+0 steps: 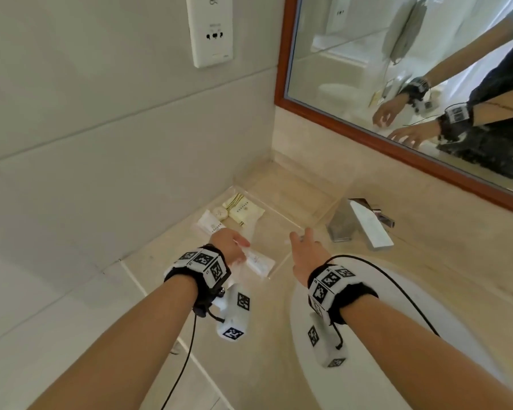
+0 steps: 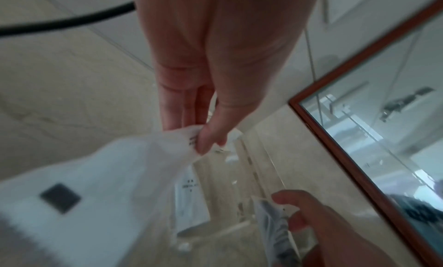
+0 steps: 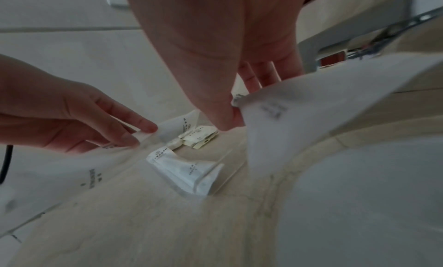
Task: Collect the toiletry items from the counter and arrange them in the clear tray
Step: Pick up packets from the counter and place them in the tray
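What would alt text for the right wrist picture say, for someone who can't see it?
Seen from the wrist, the right hand pinches a white sachet between thumb and fingers above a beige counter. The left hand pinches another white sachet at left. Between them, more small packets lie in a clear tray; the picture is blurred.

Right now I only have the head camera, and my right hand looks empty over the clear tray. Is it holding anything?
Observer: Yes. In the right wrist view, the right hand pinches a white packet between thumb and fingers.
Operator: And the left hand? It blocks my view of whatever is under it.
Observer: In the left wrist view, the left hand pinches a second white packet by one corner, and the rest of it hangs below the thumb.
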Available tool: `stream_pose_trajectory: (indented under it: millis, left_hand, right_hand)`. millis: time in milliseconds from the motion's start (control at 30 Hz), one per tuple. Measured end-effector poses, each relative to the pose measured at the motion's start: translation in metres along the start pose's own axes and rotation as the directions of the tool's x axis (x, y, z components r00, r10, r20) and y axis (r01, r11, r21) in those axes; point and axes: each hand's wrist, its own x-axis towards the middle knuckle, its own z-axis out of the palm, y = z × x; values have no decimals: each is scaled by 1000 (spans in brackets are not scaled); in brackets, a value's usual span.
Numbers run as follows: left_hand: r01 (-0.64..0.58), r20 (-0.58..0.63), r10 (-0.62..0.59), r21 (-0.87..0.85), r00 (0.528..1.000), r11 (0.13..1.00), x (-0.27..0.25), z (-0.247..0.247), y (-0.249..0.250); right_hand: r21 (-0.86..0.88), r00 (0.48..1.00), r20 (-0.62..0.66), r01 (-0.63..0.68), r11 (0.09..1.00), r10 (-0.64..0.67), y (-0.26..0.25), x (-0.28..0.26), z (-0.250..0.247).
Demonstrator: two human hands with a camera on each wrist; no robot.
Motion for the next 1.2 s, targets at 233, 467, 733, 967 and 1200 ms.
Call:
stream_pose_trajectory:
  millis: [233, 467, 733, 967, 1200]
  left_hand:
    - [155, -85, -202, -380, 976, 912, 22, -13, -17]
    - [170, -29, -183, -255, 983, 952, 41, -11, -16]
    - [0, -34, 21, 525, 999, 851, 60, -10, -19]
    - [-54, -15, 79, 598, 997, 799, 70, -19, -19]
    - [-80, -49, 141, 626, 989, 776, 75, -10, -20]
  right_hand:
    - [-56, 995, 9, 97, 994, -97, -32, 40, -9]
    - [-39, 974, 41, 223, 974, -222, -45, 75, -11]
    - [74, 950, -4, 312, 947, -313, -41, 99, -11]
    - [22, 940, 38, 338, 941, -339, -31, 111, -2]
    - [-212, 951, 29, 306, 928, -307, -30, 107, -2]
